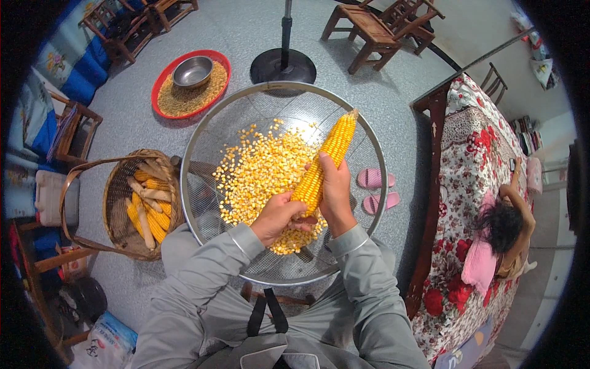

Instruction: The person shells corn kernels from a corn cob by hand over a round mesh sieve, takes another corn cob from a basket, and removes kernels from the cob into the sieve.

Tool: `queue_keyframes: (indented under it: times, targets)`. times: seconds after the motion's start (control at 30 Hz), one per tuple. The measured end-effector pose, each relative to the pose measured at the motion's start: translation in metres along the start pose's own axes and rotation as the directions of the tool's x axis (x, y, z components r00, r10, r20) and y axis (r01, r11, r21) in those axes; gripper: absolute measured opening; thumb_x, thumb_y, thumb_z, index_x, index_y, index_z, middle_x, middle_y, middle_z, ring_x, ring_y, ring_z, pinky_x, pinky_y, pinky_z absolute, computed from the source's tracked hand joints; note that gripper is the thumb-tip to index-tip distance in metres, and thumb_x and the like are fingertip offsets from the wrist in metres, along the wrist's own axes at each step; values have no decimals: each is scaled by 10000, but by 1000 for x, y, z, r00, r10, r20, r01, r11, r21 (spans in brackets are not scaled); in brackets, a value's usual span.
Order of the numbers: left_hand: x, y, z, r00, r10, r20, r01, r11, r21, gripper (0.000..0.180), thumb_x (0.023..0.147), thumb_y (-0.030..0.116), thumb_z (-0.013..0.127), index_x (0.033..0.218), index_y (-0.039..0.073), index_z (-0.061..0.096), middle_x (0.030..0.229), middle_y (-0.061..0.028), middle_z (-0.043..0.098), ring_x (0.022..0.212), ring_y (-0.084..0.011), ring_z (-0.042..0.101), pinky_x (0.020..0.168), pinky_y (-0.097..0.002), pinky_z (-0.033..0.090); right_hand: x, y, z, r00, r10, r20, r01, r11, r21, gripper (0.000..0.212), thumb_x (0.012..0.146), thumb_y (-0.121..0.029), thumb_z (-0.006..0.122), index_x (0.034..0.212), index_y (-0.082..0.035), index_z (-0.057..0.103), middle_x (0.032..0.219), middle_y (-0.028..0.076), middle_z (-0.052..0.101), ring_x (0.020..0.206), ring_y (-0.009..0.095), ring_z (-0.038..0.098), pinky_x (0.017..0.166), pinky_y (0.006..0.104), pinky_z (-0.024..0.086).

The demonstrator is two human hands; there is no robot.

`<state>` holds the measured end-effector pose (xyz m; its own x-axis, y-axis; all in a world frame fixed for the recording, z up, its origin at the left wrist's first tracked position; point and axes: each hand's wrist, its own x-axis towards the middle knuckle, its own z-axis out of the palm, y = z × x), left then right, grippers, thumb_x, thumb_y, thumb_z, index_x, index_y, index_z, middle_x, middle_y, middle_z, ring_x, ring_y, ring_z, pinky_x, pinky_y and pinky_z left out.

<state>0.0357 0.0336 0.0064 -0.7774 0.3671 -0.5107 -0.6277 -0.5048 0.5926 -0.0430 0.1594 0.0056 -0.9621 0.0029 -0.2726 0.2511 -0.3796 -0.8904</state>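
A yellow corn cob (337,142), full of kernels along its visible length, slants up to the right over a round metal mesh sieve (203,123). My right hand (335,187) wraps round the cob's middle, thumb along its side. At the lower end my left hand (279,215) is closed on the cob, its fingertips partly hidden. Loose corn kernels (258,169) lie heaped on the sieve below, white and yellow mixed. The sieve rests above my lap.
A wicker basket (114,203) at left holds whole cobs and bare ones. Beyond it stands a red basin (157,101) of grain with a metal bowl (192,72). A black stand base (283,69) is ahead. Pink slippers (376,178) lie right, beside a bed (452,184) where a person lies.
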Motion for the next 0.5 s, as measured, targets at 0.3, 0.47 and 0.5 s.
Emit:
queue_keyframes:
  times: [0.3, 0.47, 0.5]
  targets:
    - [-7, 3, 5, 991, 55, -121, -49, 997, 54, 348, 875, 97, 501, 1213, 15, 497, 1015, -64, 595, 861, -159, 633, 633, -321, 587, -8, 5, 8, 996, -91, -25, 87, 989, -122, 260, 934, -175, 609, 1097, -13, 488, 922, 60, 587, 781, 138, 592, 679, 287, 503]
    - [-5, 5, 8, 991, 50, -120, -32, 989, 146, 340, 852, 79, 487, 1188, 21, 497, 986, -54, 595, 849, -144, 622, 629, -313, 581, -8, 10, 5, 989, -149, -17, 140, 957, -253, 275, 901, -165, 655, 1063, -20, 487, 891, 57, 599, 768, 136, 575, 685, 300, 484]
    - [-4, 5, 8, 991, 49, -121, -28, 986, 167, 344, 848, 70, 479, 1189, 21, 496, 985, -55, 599, 854, -142, 623, 625, -310, 580, -8, 10, 4, 988, -157, -12, 147, 950, -275, 279, 897, -165, 660, 1060, -20, 486, 892, 61, 600, 769, 141, 578, 686, 303, 484]
